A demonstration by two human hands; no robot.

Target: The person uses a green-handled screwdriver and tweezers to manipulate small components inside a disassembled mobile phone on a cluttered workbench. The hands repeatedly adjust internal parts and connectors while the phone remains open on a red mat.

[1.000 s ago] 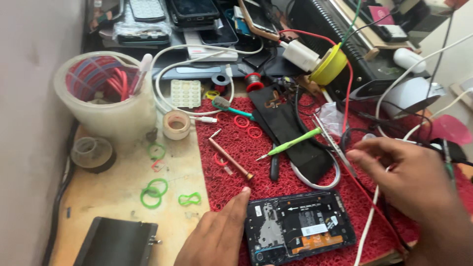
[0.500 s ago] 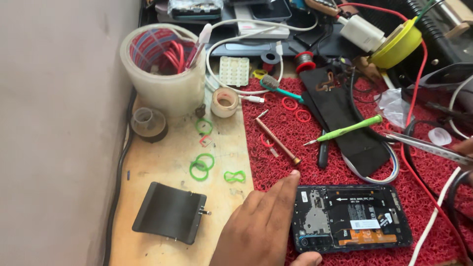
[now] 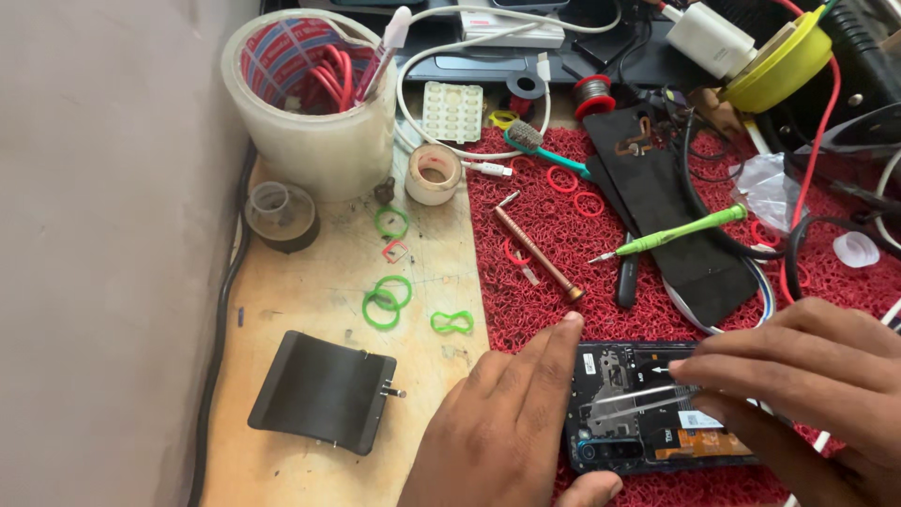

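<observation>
Left hand [image 3: 511,427] lies flat, bracing the opened phone [image 3: 657,408]; right hand [image 3: 807,385] pinches tweezers [image 3: 633,399], tips probing what looks like a connector at nine o'clock. Next calls for steady lifting.

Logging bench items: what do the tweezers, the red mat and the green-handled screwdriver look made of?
Tweezers, held in the right hand: bare metal, probably steel; thin silvery arms with a bright sheen.
Red mat: looks like looped vinyl or rubber; coarse, matte, tangled coil texture.
Green-handled screwdriver: handle seems smooth moulded plastic, evenly coloured with a soft gloss; the thin tip looks metal.
</observation>
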